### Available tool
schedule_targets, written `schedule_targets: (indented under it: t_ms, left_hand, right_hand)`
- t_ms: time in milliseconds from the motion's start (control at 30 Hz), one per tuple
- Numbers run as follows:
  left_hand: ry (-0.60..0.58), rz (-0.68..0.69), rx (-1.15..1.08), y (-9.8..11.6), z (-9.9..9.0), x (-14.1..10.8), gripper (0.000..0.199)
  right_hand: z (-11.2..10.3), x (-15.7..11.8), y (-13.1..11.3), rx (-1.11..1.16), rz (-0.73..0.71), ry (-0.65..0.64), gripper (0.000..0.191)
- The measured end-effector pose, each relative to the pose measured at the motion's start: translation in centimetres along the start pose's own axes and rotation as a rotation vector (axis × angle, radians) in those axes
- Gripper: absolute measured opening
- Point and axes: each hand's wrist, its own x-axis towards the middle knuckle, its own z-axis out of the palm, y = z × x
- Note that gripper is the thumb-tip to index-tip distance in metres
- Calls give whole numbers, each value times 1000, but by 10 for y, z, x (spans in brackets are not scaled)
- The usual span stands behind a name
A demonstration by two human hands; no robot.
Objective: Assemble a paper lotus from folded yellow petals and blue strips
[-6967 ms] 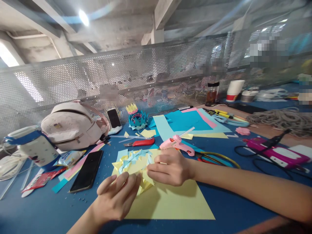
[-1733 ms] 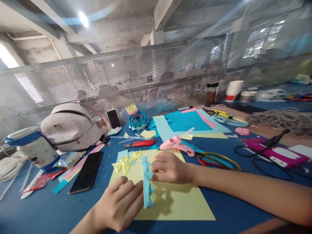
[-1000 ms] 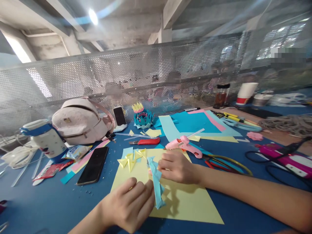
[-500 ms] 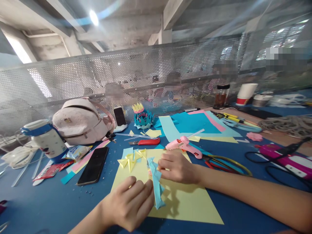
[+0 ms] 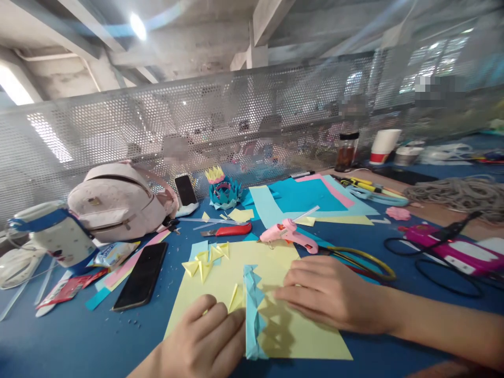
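Left hand (image 5: 207, 333) gripping blue paper strip (image 5: 253, 315), right hand (image 5: 328, 291) loose over yellow sheet (image 5: 226, 273), glue gun (image 5: 290, 234) beyond.

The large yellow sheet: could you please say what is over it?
Folded yellow pieces, a blue strip and part of a glue gun; what the left hand and right hand cover is hidden.

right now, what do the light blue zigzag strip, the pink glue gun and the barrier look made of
The light blue zigzag strip looks like matte paper, from its crisp folds. The pink glue gun seems smooth plastic, judging by its even color and rounded body. The barrier is probably gray sheet metal, given its rows of small holes, though plastic is possible.
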Motion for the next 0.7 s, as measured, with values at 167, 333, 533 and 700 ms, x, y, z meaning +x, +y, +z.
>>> schedule_targets:
  t_ms: [167, 333, 533, 700]
  left_hand:
    - [-51, 33, 20, 7, 11, 2, 29]
    - [-68, 42, 1, 7, 16, 5, 34]
    - [-95, 44, -15, 9, 17, 4, 34]
    - [-85, 43, -24, 10, 19, 4, 35]
  right_hand:
    - [-25, -29, 10, -33, 98, 58, 14]
    - [-48, -60, 30, -47, 448, 270, 27]
    - [-59, -84, 60, 87, 907, 13, 34]
    - [-71, -53, 37, 408, 844, -187, 37]
